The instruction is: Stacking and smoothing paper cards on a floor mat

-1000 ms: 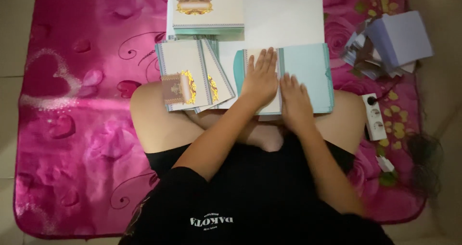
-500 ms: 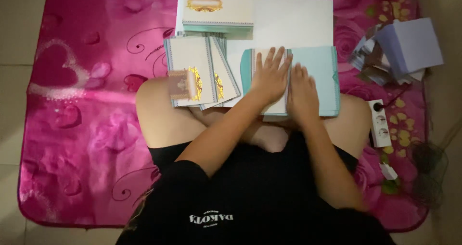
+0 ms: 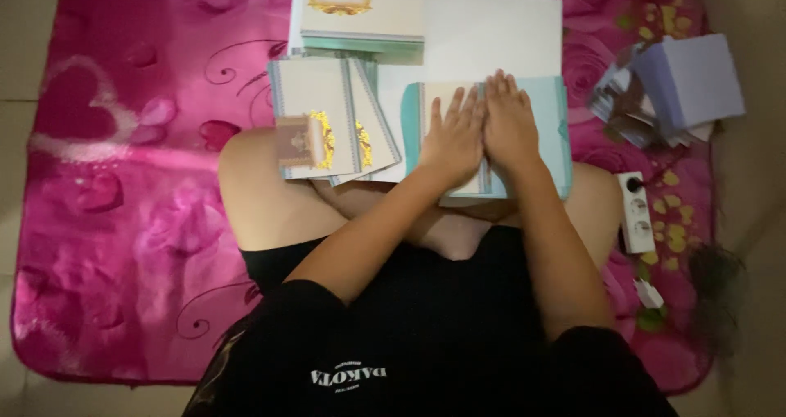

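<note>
My left hand [image 3: 454, 142] and my right hand [image 3: 509, 126] lie flat side by side, palms down, on a teal folded card [image 3: 550, 130] that rests across my crossed legs. Under my left fingers a cream sheet [image 3: 434, 106] shows at the left part of the teal card. Neither hand grips anything; the fingers are stretched out. A fanned pile of cream cards with gold ornament [image 3: 319, 122] sits on my left knee, just left of my left hand.
A stack of the same cards [image 3: 364, 7] and a large white sheet [image 3: 491, 40] lie ahead on the pink patterned mat [image 3: 123, 220]. At right stand a pale purple box with papers [image 3: 688, 81] and a white power strip [image 3: 634, 212].
My right hand has slid forward over the teal card and now lies level with my left hand. The view has shifted slightly.
</note>
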